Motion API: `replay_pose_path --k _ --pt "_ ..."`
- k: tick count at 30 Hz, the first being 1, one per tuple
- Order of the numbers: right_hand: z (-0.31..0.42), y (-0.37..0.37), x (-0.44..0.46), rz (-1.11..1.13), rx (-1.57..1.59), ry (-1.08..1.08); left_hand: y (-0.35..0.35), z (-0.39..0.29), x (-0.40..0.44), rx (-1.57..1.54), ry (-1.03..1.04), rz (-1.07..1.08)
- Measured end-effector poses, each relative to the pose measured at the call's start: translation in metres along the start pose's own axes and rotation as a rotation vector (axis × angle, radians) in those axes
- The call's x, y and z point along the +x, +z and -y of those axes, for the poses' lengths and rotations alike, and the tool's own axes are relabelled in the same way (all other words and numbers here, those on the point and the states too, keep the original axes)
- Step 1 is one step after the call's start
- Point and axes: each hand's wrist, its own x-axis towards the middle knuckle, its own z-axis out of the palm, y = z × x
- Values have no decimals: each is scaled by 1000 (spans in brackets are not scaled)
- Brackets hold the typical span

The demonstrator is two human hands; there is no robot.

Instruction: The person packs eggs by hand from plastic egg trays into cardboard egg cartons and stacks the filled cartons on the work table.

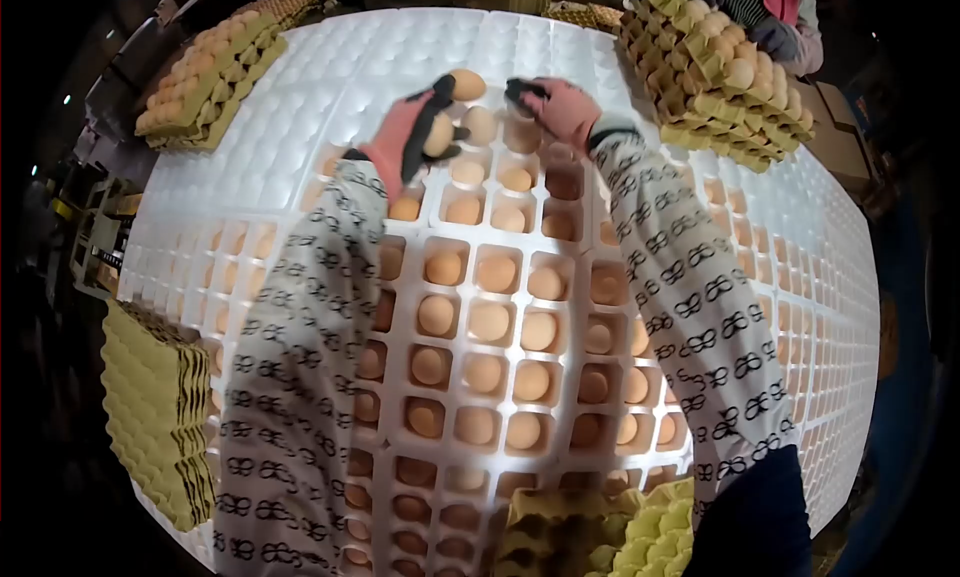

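Observation:
My left hand (408, 127), in a pink and black glove, is closed around brown eggs: one egg (468, 85) sits at the fingertips and another egg (437, 135) lies against the palm and fingers. Just right of it, my right hand (560, 112), gloved alike, has its fingers curled down over the far cells; what lies under them is partly hidden. Below both hands, white foam egg trays (408, 317) hold brown eggs singly in square cells. A paler egg (480, 127) rests between the two hands.
Stacked cardboard trays with eggs stand at the far left (210, 82) and far right (715, 77). Cardboard egg trays (155, 407) are stacked at near left, and another cardboard tray (655, 537) lies near my body. Behind the right stack is another person's gloved hand (773, 39).

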Motion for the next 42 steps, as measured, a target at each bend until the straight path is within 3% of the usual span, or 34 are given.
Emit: replay_pose_path --k 1,3,4,5,7,9,11,12,14,15,16,17,19,20,21,22,23,25,26,27,29,31,33,35,37,39,40,41,42 --pt "-3 -7 10 -52 111 69 -3 -16 -4 50 -70 -73" --pt "-23 -19 29 -264 321 124 -22 -29 -3 430 183 -74" --pt "-27 -28 26 -354 591 186 -28 -30 -1 727 277 -88" --pt "-34 -29 26 -495 640 218 -26 -35 -6 1110 363 -147" --pt "-51 -31 14 -324 612 272 -33 -29 3 1595 548 -242" --pt "-19 -18 -32 -431 9 46 -26 -29 29 1357 678 -325" --pt "-27 9 -52 -489 -204 -329 -6 -25 61 711 475 -247" --pt "-32 14 -56 -492 -79 -278 -5 -10 100 772 682 -239" --pt "-27 8 -65 -517 207 -169 23 10 111 898 870 -218" --pt "-25 -1 -72 -533 372 -103 34 23 104 970 840 -203" --pt "-23 -12 -81 -650 381 -170 22 33 128 1030 804 -142" --pt "-8 -33 -101 -590 534 -20 18 29 125 1000 800 -94" --pt "-15 -73 -140 -562 525 -24 24 18 102 933 771 5" --pt "-54 -93 -160 -632 436 -29 30 13 79 897 817 -106" --pt "-67 -112 -200 -628 547 93 25 4 61 880 851 -93" --pt "-78 -133 -255 -626 -63 -35 22 -2 33 824 806 -73" --pt "-65 -144 -297 -595 48 -6 0 -9 10 808 706 6" --pt "-31 -157 -378 -492 305 156 51 -9 -115 799 651 184" --pt "-15 -164 -423 -442 382 279 51 -6 -169 842 579 286" --pt "-13 -166 -474 -407 445 461 61 -5 -223 1096 609 380" --pt "-4 -170 -565 -283 562 744 60 5 -323 1142 446 625" --pt "40 -169 -628 -41 508 716 75 15 -406 1060 358 680" --pt "91 -170 -650 119 433 402 88 23 -463 1021 294 753" --pt "140 -164 -664 290 432 330 112 39 -515 1282 360 854" --pt "165 -150 -677 590 70 199 127 53 -544 1326 347 889" --pt "177 -109 -705 436 -304 -76 122 76 -566 1367 381 832" --pt "182 -111 -709 387 -344 -104 123 82 -574 1387 397 798" --pt "178 -119 -711 352 -240 -111 123 79 -579 1353 332 773" --pt "178 -125 -719 257 27 56 121 76 -578 1320 272 744"
